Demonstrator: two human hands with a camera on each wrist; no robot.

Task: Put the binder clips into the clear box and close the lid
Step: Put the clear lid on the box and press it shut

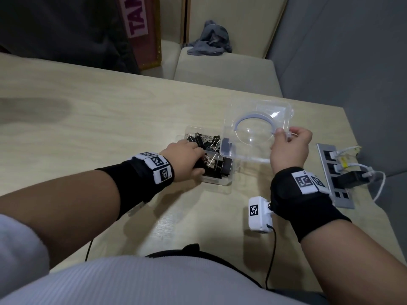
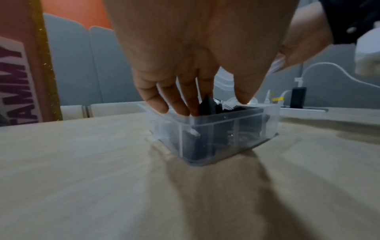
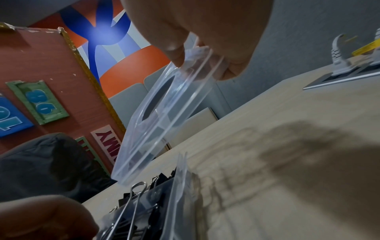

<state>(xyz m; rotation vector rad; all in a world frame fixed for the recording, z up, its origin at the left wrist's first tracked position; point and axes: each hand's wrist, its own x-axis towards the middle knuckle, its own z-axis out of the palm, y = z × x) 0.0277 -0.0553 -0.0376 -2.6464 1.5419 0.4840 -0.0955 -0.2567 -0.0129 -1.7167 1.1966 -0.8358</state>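
A clear box (image 1: 218, 182) (image 2: 205, 138) (image 3: 180, 203) stands on the wooden table, filled with several black binder clips (image 1: 213, 148) (image 2: 211, 105) (image 3: 139, 203). My left hand (image 1: 196, 159) (image 2: 205, 104) reaches down into the box with straight fingers touching the clips, its thumb at the near wall. My right hand (image 1: 284, 133) (image 3: 197, 65) pinches the right edge of the clear lid (image 1: 253, 128) (image 3: 164, 121). The lid is tilted in the air just right of and above the box, and its lower corner hangs over the box's right side.
A metal socket panel (image 1: 332, 172) with plugs and white cables is set into the table at the right edge. Beyond the table (image 1: 110, 119) are a beige seat with a grey cloth (image 1: 211, 40) and a red board (image 1: 141, 29) with letters.
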